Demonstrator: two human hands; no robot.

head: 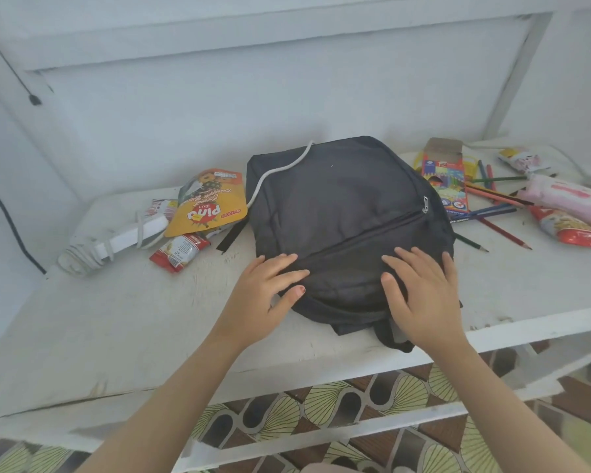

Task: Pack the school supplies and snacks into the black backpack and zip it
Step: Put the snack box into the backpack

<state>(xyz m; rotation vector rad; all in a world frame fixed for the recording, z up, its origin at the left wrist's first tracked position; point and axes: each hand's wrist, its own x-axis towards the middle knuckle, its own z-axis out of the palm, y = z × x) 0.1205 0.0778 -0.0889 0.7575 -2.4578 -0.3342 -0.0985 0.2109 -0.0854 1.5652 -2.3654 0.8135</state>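
"Looking down from the wearer's head, what sits in front of the person?"

"A black backpack (338, 213) lies flat in the middle of a white table (116, 319), front panel up. Its top end points toward the person and slightly overhangs the near edge."

"Where are the hands?"

"Both rest on the near end of the bag. The left hand (267, 288) lies on the near left corner, and its fingers (287, 264) are straight and spread over the fabric. The right hand (423, 295) lies on the near right side with its fingers flat in the same way. Neither hand grips anything. The bag is under the palms, not pinched."

"Why hold it like that?"

"Most likely to steady and flatten it while finding the opening. The front pocket zip (355, 240) runs diagonally just beyond the fingertips. Its metal pull (425, 203) sits at the far right end, well apart from both hands. I cannot tell whether the main compartment is open, because its top is bunched beneath the hands."

"And the things to pack?"

"All are outside the bag. To the left are a yellow snack pouch (207, 203) and a red snack packet (180, 250), near a white power strip (130, 237). To the right are a pencil box (446, 182), loose coloured pencils (492, 199), a pink pack (563, 196) and another snack packet (570, 228). A white cable (280, 169) crosses the bag's far left corner. Judging by this, packing has not begun."
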